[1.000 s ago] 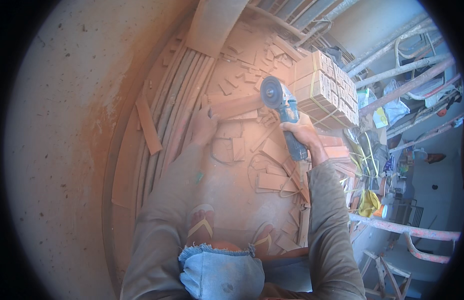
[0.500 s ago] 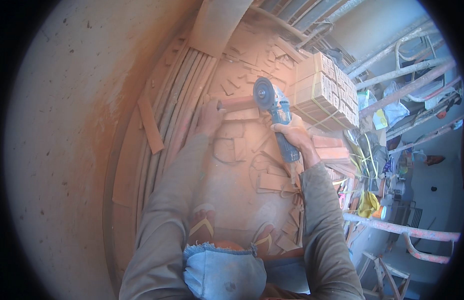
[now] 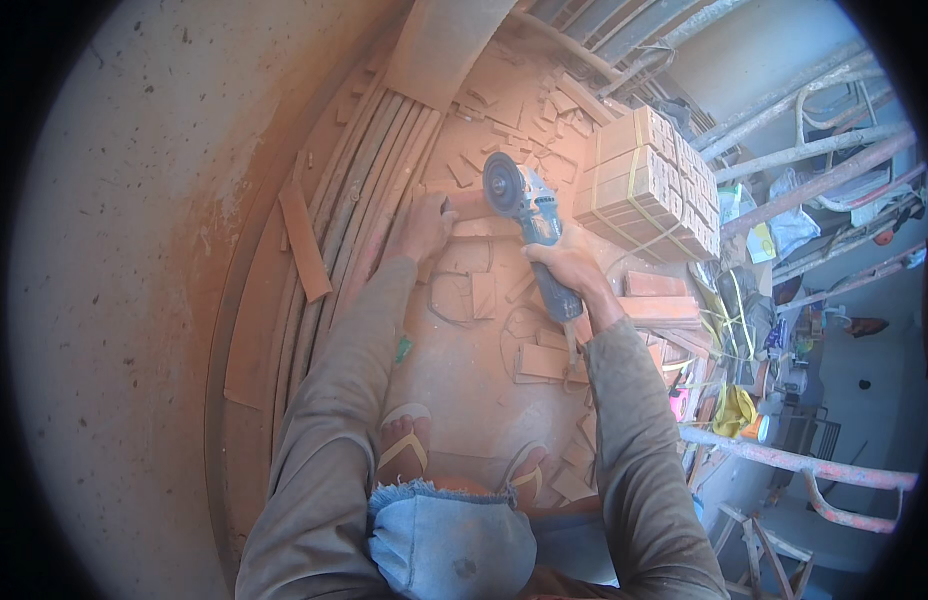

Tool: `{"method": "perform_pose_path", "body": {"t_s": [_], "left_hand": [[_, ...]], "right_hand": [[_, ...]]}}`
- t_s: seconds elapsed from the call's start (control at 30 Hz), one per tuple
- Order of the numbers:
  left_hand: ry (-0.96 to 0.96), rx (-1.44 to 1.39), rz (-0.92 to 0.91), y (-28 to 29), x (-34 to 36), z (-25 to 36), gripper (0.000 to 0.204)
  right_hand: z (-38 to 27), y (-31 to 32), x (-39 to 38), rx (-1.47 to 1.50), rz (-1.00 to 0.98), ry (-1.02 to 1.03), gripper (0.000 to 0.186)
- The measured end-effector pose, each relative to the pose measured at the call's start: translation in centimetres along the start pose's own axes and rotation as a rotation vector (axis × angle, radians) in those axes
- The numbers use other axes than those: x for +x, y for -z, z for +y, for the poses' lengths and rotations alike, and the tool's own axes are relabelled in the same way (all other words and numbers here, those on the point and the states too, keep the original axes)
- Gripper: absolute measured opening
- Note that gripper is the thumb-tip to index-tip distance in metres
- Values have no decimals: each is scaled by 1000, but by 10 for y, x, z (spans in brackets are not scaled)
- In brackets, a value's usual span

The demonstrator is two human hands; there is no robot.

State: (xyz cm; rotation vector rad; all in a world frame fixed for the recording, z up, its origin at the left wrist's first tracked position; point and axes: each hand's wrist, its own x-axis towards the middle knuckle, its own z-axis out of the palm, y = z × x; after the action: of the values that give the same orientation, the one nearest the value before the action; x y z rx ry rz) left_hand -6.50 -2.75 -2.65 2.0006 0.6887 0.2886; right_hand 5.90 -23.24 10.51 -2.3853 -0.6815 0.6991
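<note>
- Here, the blue handheld angle grinder with a round grey disc [image 3: 529, 225] sits at the centre of the work, its disc meeting the flat reddish clay tile piece [image 3: 474, 203] on the dusty floor.
- The right hand [image 3: 569, 265] is closed around the grinder's body, disc end pointing away from the person.
- The left hand [image 3: 424, 225] presses down on the tile piece just beside the disc, fingers curled over its edge (whether they close fully, I cannot tell).
- Cut tile offcuts [image 3: 544, 360] lie scattered around both hands.
- A strapped stack of tan bricks [image 3: 639, 185] stands just right of the grinder.
- Two sandalled feet [image 3: 404, 450] rest below, near a torn blue denim hem [image 3: 449, 535].
</note>
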Motion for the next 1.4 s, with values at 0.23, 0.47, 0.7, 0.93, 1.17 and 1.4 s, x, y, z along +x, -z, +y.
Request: {"method": "perform_pose_path", "body": {"t_s": [0.23,0.47,0.7,0.93,1.17,1.4], "left_hand": [[-14,-8,23,-4,4,-3,24],[-28,-21,45,-6,4,-5,26],[-48,6,52,-8,4,-8,25],[-76,-15,87,-15,8,-16,25],[-31,19,3,-14,9,-14,25],[-102,-14,103,-19,9,-20,26]], "right_hand": [[1,-5,5,-29,-17,-33,47],[-5,-8,4,2,-38,-61,46],[-5,-9,4,6,-56,-56,51],[8,-10,11,-13,-60,-40,52],[5,-11,7,4,-53,-59,52],[-2,-11,8,-59,-52,-74,52]]}}
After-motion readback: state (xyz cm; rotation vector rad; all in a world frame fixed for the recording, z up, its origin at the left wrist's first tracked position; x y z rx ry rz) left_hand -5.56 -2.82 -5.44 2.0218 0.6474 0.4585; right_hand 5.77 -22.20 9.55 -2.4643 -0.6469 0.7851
